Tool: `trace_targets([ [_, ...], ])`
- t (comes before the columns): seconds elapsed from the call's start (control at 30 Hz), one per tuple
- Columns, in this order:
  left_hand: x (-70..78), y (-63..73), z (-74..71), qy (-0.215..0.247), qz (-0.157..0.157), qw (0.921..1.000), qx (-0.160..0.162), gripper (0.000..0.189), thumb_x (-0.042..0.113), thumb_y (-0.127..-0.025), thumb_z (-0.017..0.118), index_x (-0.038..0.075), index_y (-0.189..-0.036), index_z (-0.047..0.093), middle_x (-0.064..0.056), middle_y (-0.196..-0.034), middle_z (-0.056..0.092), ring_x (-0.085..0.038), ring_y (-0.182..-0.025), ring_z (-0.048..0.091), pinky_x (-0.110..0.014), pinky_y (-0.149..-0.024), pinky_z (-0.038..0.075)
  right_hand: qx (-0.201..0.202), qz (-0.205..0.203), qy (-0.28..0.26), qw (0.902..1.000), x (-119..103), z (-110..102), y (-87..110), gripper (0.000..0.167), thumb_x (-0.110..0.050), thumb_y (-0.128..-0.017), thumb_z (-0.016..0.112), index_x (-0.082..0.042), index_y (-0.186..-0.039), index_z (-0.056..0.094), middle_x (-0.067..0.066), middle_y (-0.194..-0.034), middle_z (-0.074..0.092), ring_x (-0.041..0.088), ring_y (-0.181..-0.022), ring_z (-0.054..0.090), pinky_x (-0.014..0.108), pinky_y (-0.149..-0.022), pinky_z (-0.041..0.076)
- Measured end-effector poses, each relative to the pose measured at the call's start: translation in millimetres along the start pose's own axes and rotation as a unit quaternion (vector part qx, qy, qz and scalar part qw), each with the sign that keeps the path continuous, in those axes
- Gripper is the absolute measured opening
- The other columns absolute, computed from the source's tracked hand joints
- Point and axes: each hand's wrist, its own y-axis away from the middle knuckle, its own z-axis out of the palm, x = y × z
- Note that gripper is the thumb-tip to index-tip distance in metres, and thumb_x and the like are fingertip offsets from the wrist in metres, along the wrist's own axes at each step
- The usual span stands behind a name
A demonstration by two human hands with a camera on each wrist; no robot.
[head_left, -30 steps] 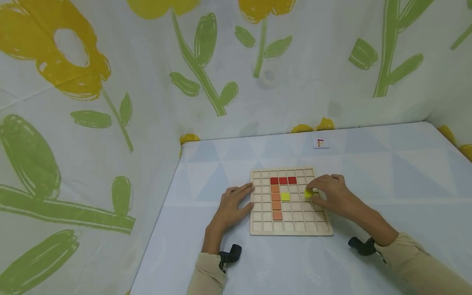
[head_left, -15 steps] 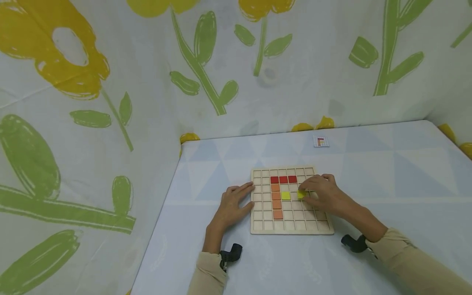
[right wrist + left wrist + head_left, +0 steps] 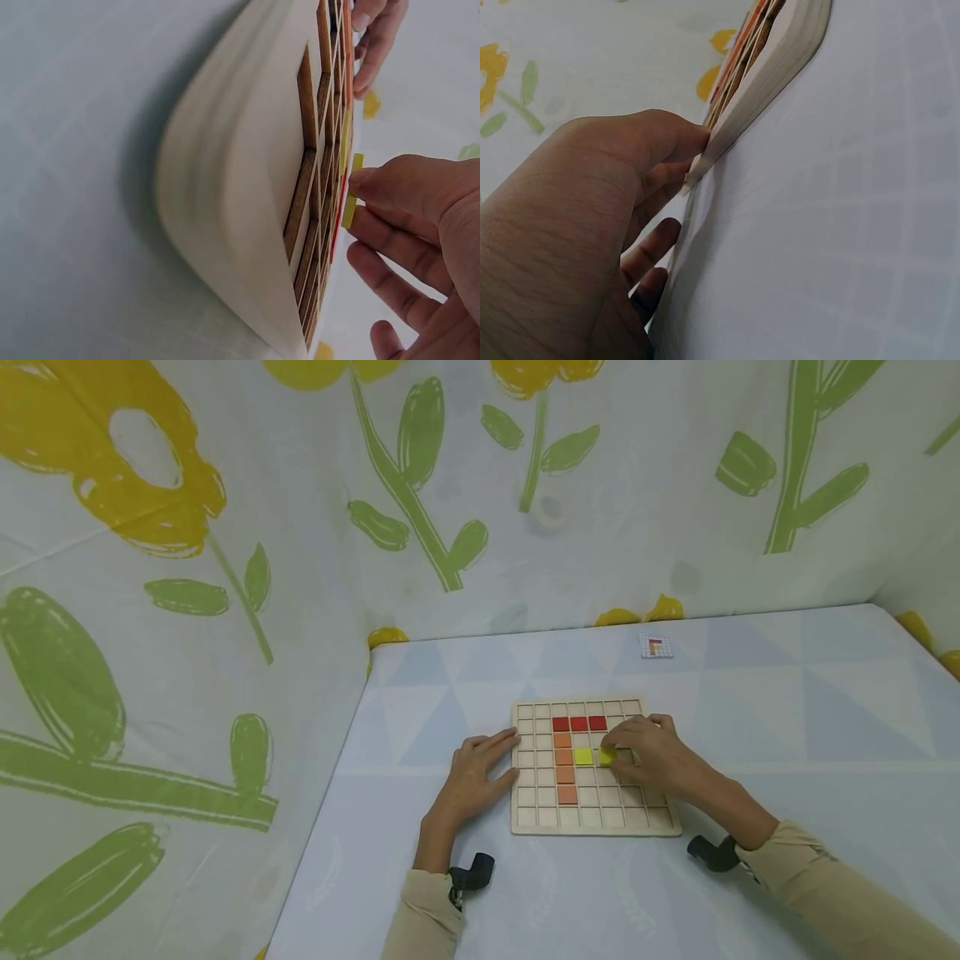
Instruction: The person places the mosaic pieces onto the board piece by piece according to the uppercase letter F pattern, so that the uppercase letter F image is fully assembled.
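Observation:
A wooden grid board (image 3: 600, 831) lies on the table with square cells. My right hand (image 3: 663, 756) pinches a yellow square tile (image 3: 350, 214) between thumb and fingers. In the right wrist view that tile stands on edge just off the board's face. A second yellow tile (image 3: 582, 757) sits in a cell to its left. Three red tiles (image 3: 579, 724) form a row, and several orange tiles (image 3: 565, 775) run down the column below the leftmost one. At the board's left edge, my left hand (image 3: 471, 781) rests with fingers extended; its thumb (image 3: 686, 139) touches the rim.
A small card (image 3: 656, 647) with a printed coloured grid pattern lies near the table's back edge. The pale blue and white tablecloth (image 3: 420, 710) meets a flower-print curtain (image 3: 315, 543) at the back and left. Black wrist cameras (image 3: 474, 871) project beside both wrists.
My right hand has carried the yellow tile leftward over the board, towards the other yellow tile. The left hand has stayed at the board's left edge.

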Motion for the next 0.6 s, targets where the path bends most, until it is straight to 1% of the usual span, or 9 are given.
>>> trace_targets([
  [0.2, 1.5, 0.8, -1.0, 0.002, 0.008, 1.0, 0.004, 0.053, 0.035, -0.096, 0.06, 0.025, -0.147, 0.053, 0.014, -0.154, 0.042, -0.024, -0.132, 0.04, -0.051, -0.103, 0.032, 0.003, -0.01, -0.002, 0.9999, -0.2, 2.0, 0.3, 0.022, -0.009, -0.079, 0.083, -0.012, -0.099, 0.076, 0.003, -0.105, 0.073, 0.029, -0.107, 0.061, 0.061, -0.096, 0.031],
  [0.37, 3.1, 0.7, -1.0, 0.003, 0.014, 0.9999, 0.003, 0.053, 0.035, -0.097, 0.059, 0.024, -0.148, 0.053, 0.013, -0.155, 0.042, -0.025, -0.133, 0.04, -0.051, -0.103, 0.032, 0.0, 0.0, 0.007, 1.0, -2.5, 1.7, 0.9, 0.023, -0.009, -0.079, 0.083, -0.011, -0.1, 0.076, 0.004, -0.106, 0.073, 0.029, -0.108, 0.06, 0.061, -0.097, 0.031],
  [0.6, 4.4, 0.8, -0.7, 0.005, 0.018, 0.9998, 0.004, 0.053, 0.035, -0.097, 0.059, 0.024, -0.148, 0.052, 0.013, -0.155, 0.042, -0.024, -0.133, 0.039, -0.049, -0.103, 0.032, 0.0, -0.007, 0.005, 1.0, -1.1, 0.9, 3.2, 0.023, -0.007, -0.079, 0.081, -0.011, -0.101, 0.075, 0.003, -0.106, 0.072, 0.031, -0.109, 0.061, 0.063, -0.096, 0.031],
])
